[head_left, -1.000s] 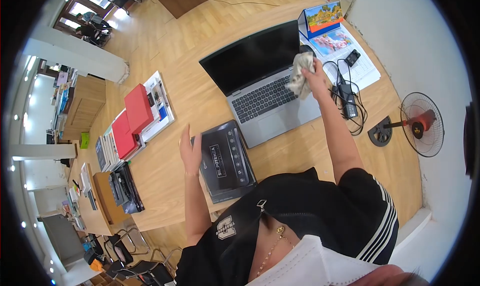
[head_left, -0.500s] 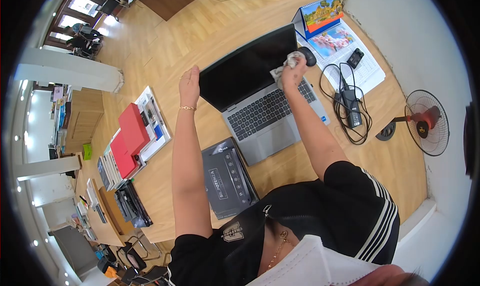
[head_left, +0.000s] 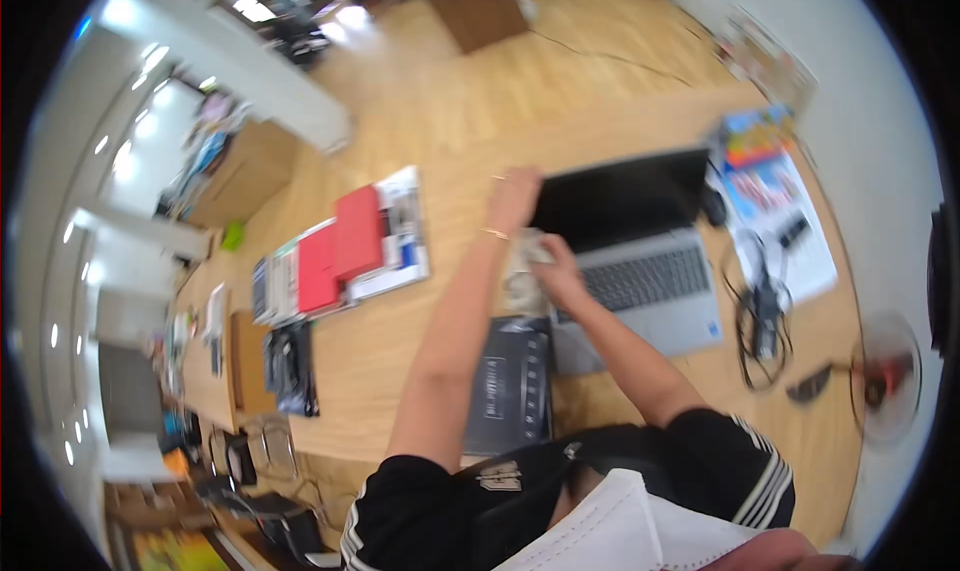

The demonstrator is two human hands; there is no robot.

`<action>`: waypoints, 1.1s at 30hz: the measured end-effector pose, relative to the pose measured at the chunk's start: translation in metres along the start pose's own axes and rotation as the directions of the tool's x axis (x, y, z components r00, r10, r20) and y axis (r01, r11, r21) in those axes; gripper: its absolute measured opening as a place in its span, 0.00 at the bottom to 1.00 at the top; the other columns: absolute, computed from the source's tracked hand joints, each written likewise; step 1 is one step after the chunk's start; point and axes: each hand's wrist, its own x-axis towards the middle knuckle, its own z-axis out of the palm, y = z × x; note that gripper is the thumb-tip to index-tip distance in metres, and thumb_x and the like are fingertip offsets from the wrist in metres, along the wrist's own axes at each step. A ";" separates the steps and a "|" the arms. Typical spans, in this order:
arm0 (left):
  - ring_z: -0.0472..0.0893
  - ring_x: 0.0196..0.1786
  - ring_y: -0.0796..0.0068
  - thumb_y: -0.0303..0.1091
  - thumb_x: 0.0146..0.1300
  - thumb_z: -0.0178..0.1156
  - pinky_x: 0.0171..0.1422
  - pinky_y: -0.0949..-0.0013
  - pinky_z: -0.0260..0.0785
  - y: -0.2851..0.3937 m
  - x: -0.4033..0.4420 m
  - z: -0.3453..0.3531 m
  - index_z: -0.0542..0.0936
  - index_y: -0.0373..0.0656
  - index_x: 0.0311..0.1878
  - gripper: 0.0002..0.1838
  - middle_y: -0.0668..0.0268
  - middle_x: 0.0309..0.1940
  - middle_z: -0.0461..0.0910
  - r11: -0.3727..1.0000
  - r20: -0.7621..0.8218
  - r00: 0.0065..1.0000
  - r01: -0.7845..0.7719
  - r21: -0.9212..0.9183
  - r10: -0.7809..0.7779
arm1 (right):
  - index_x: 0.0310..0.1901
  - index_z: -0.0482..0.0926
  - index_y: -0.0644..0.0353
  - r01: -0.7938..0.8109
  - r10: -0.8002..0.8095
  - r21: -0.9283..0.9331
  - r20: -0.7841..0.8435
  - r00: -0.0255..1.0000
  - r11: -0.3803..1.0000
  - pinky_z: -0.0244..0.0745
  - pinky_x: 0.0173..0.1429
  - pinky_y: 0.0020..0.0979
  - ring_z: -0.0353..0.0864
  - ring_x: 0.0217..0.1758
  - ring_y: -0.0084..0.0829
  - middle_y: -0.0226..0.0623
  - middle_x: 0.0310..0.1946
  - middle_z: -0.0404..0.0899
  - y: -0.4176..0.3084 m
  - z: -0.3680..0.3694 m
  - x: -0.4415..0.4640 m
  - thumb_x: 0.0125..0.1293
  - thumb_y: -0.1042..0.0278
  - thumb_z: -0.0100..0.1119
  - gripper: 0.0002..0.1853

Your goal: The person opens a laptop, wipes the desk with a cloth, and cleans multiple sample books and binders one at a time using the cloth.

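A grey laptop [head_left: 640, 316] stands unfolded on the wooden desk, its screen [head_left: 625, 199] dark. My left hand [head_left: 514, 199] is closed on the left edge of the screen, near its upper corner. Just below it, my right hand [head_left: 560, 271] grips a crumpled pale cloth [head_left: 523, 286] at the screen's lower left corner. The cloth hangs down on the left side of the laptop, and motion smears it. A dark box [head_left: 510, 391] with light lettering lies in front of the laptop, under my left forearm's side.
Right of the laptop are a black mouse [head_left: 714, 209], a power adapter with coiled cable [head_left: 764, 321], a desk calendar [head_left: 757, 136] and printed sheets [head_left: 812, 266]. A small fan [head_left: 885, 381] stands at the right edge. Red folders [head_left: 358, 233] lie on a pile to the left.
My right hand has moved with the cloth from the screen's right side to its left edge, close to my left hand. The view has swung left, blurring the picture.
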 end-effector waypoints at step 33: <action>0.83 0.44 0.75 0.36 0.68 0.61 0.48 0.70 0.77 0.090 -0.596 -0.166 0.76 0.39 0.57 0.17 0.65 0.45 0.82 -0.177 0.176 0.012 -0.057 -0.983 -0.984 | 0.58 0.76 0.60 -0.280 0.399 -0.315 0.434 0.808 0.907 0.71 0.52 0.25 0.79 0.50 0.23 0.32 0.49 0.82 -0.072 -0.071 -0.259 0.71 0.58 0.57 0.20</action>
